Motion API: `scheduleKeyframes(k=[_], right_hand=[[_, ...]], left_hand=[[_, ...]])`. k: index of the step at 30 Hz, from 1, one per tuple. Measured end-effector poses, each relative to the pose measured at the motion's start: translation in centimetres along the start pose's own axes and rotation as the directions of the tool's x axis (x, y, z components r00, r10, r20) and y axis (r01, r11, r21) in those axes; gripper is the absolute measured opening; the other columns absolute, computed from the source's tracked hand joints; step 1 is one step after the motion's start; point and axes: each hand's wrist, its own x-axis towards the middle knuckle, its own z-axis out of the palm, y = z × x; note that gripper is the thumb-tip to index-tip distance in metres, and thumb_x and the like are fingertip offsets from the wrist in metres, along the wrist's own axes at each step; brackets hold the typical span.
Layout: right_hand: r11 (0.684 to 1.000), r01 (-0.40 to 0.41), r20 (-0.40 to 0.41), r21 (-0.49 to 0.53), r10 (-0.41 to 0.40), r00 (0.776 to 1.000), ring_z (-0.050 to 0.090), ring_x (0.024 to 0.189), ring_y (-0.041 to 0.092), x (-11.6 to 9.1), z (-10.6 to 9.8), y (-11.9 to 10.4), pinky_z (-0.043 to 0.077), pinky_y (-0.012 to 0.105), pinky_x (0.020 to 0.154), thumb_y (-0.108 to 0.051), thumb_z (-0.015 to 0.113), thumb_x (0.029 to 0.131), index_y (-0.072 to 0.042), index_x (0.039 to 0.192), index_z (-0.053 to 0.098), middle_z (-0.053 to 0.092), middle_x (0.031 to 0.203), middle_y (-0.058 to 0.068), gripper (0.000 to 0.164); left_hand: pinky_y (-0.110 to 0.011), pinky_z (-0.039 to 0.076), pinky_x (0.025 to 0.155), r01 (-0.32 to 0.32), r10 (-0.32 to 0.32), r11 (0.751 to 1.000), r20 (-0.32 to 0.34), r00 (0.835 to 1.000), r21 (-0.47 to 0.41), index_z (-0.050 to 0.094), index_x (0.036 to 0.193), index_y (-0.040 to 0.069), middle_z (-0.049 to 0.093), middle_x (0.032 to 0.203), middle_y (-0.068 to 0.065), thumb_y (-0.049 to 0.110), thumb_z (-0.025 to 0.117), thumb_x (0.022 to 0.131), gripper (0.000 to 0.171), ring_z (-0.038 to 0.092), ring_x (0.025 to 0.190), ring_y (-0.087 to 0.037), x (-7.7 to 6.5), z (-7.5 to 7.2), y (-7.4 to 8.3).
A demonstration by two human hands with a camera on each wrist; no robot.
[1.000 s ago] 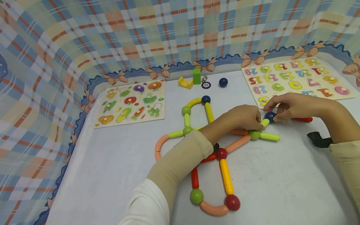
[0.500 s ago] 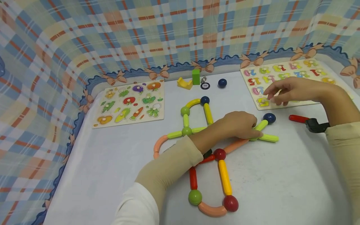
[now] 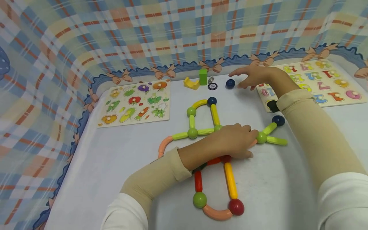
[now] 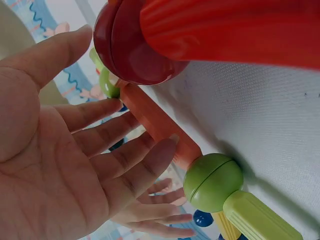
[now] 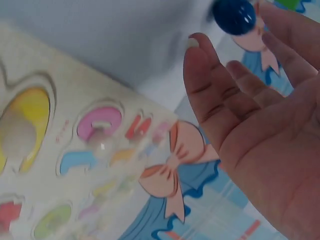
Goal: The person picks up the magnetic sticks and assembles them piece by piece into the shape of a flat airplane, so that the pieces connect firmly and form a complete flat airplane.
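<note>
My right hand point(image 3: 254, 77) is at the back of the table, fingers spread and holding nothing, beside a loose dark blue ball point(image 3: 230, 84). In the right wrist view the blue ball point(image 5: 235, 16) lies just past the fingertips. The left hand point(image 3: 237, 140) hovers over a flat figure of joined rods and balls. Its fingers are relaxed in the left wrist view, fingertips at an orange rod point(image 4: 157, 120) between a red ball point(image 4: 132, 45) and a green ball point(image 4: 212, 182). Two light green rods fork from a green ball point(image 3: 261, 137); one ends in another blue ball point(image 3: 278, 120).
A vegetable puzzle board point(image 3: 133, 103) lies back left, a number puzzle board point(image 3: 327, 83) back right, partly under the right arm. Along the back stand a green block point(image 3: 203, 77), a yellow curved block point(image 3: 191, 83) and a round chip point(image 3: 212, 86). A plaid curtain point(image 3: 184, 35) rises behind.
My right hand has left the blue ball on the forked rod and travelled back and left to the loose blue ball. The left hand has drawn back from the green ball at the fork.
</note>
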Motion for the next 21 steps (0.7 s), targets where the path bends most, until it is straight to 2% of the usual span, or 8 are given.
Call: scheduleKeyframes(k=[3, 5, 8, 11, 13, 16, 21], right_hand=[[0.999, -0.024, 0.024, -0.041, 0.025, 0.999, 0.049, 0.103, 0.034, 1.3, 0.5, -0.2, 0.046, 0.042, 0.075, -0.024, 0.054, 0.089, -0.020, 0.143, 0.024, 0.012, 0.145, 0.019, 0.062], [0.996, -0.008, -0.002, -0.085, 0.008, 1.000, 0.051, 0.097, 0.033, 1.8, 0.9, -0.2, 0.047, 0.041, 0.073, -0.023, 0.054, 0.089, -0.018, 0.141, 0.030, 0.016, 0.145, 0.018, 0.058], [0.984, 0.060, -0.066, -0.168, -0.072, 0.995, 0.052, 0.090, 0.030, 2.1, 1.3, 0.0, 0.046, 0.040, 0.070, -0.018, 0.056, 0.088, -0.013, 0.132, 0.046, 0.035, 0.136, 0.017, 0.046], [0.963, 0.123, -0.097, -0.239, -0.150, 0.984, 0.052, 0.092, 0.026, 1.8, 1.6, 0.2, 0.044, 0.040, 0.074, -0.014, 0.059, 0.086, -0.010, 0.119, 0.057, 0.051, 0.120, 0.014, 0.033], [0.958, 0.143, -0.108, -0.248, -0.174, 0.979, 0.052, 0.094, 0.025, 1.4, 1.6, 0.4, 0.044, 0.040, 0.076, -0.014, 0.061, 0.085, -0.009, 0.114, 0.060, 0.056, 0.112, 0.012, 0.029], [0.965, 0.147, -0.135, -0.217, -0.179, 0.974, 0.053, 0.094, 0.025, -0.1, 1.5, 0.4, 0.046, 0.038, 0.075, -0.015, 0.061, 0.085, -0.008, 0.114, 0.059, 0.056, 0.111, 0.013, 0.030], [0.970, 0.176, -0.234, -0.168, -0.213, 0.949, 0.056, 0.091, 0.025, -3.9, 1.2, 0.2, 0.047, 0.037, 0.072, -0.024, 0.061, 0.086, -0.009, 0.116, 0.057, 0.056, 0.109, 0.011, 0.034]], left_hand=[[-0.029, 0.042, 0.082, -0.001, 0.001, 1.000, 0.005, 1.000, 0.010, 0.034, 0.134, 0.026, 0.042, 0.124, 0.006, 0.057, 0.056, 0.079, 0.067, 0.045, 0.099, -0.013, -0.1, -0.1, 0.1], [-0.029, 0.042, 0.082, -0.002, 0.002, 1.000, 0.005, 1.000, 0.014, 0.034, 0.134, 0.025, 0.042, 0.124, 0.006, 0.057, 0.056, 0.079, 0.067, 0.045, 0.099, -0.013, -0.2, -0.1, 0.0], [-0.029, 0.042, 0.082, -0.002, 0.002, 1.000, 0.000, 1.000, 0.020, 0.035, 0.133, 0.024, 0.042, 0.122, 0.006, 0.057, 0.057, 0.078, 0.067, 0.045, 0.099, -0.013, -0.2, -0.1, 0.1], [-0.028, 0.042, 0.081, 0.000, 0.000, 1.000, -0.005, 1.000, 0.024, 0.035, 0.133, 0.024, 0.043, 0.121, 0.006, 0.057, 0.056, 0.079, 0.066, 0.045, 0.098, -0.013, -0.2, -0.1, 0.1], [-0.028, 0.042, 0.080, 0.006, -0.005, 1.000, -0.014, 1.000, 0.017, 0.035, 0.132, 0.024, 0.044, 0.119, 0.006, 0.056, 0.056, 0.079, 0.065, 0.045, 0.097, -0.013, -0.1, 0.0, 0.1], [-0.029, 0.043, 0.076, 0.011, -0.012, 1.000, -0.043, 0.999, -0.017, 0.037, 0.130, 0.025, 0.047, 0.113, 0.007, 0.053, 0.056, 0.081, 0.059, 0.047, 0.092, -0.013, 0.1, -0.1, 0.2], [-0.028, 0.042, 0.073, 0.003, -0.008, 0.998, -0.082, 0.997, -0.058, 0.044, 0.127, 0.032, 0.048, 0.104, 0.008, 0.046, 0.057, 0.084, 0.047, 0.046, 0.087, -0.011, 1.5, -0.9, 1.1]])
